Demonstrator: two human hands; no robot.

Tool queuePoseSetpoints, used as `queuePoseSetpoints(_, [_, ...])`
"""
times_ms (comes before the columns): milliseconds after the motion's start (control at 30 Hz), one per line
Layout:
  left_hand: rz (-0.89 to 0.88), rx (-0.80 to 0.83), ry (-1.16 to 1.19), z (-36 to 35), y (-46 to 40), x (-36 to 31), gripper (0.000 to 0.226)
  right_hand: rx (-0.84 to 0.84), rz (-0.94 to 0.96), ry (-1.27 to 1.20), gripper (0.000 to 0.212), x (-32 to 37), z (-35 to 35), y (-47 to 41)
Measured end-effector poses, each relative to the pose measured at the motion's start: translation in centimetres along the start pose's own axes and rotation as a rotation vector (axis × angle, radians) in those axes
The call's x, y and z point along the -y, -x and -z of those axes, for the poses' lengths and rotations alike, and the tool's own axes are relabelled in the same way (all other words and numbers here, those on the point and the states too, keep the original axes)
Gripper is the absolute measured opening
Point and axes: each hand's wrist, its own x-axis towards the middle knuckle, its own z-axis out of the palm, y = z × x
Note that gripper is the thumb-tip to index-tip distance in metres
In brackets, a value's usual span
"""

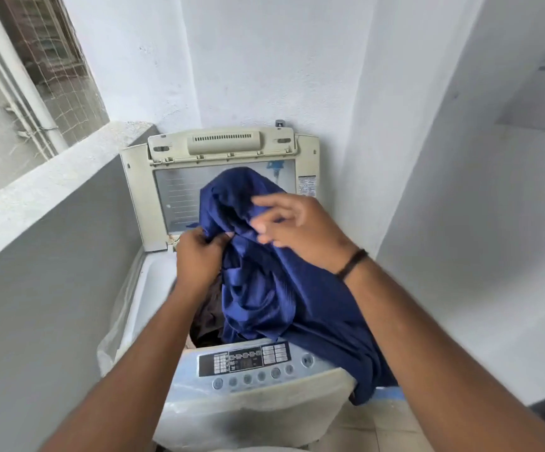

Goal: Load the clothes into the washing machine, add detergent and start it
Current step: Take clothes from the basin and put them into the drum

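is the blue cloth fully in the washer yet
Not yet. The blue cloth is bunched above the drum, and one end drapes over the control panel edge.

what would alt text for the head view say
A person's left hand grips a dark blue garment over an open top-loading washing machine; the right hand rests on it, fingers loose. Part of the cloth hangs over the machine's front right edge.

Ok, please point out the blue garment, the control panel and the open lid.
blue garment (264, 288), head view, on its hanging folds.
control panel (248, 363), head view, on the dark display area.
open lid (224, 141), head view, on its vented top edge.
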Motion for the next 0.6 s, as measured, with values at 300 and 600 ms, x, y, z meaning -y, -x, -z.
queuePoseSetpoints(300, [0.362,0.205,-0.233,1.5,-4.7,10.3,0.095,0.144,-0.731,0.633,0.109,-16.5,-0.7,5.4])
queuePoseSetpoints(600, [0.324,0.848,-0.316,-1.0,3.1,14.3,0.030,-0.082,-0.601,1.031,0.038,-19.2,-4.4,4.7])
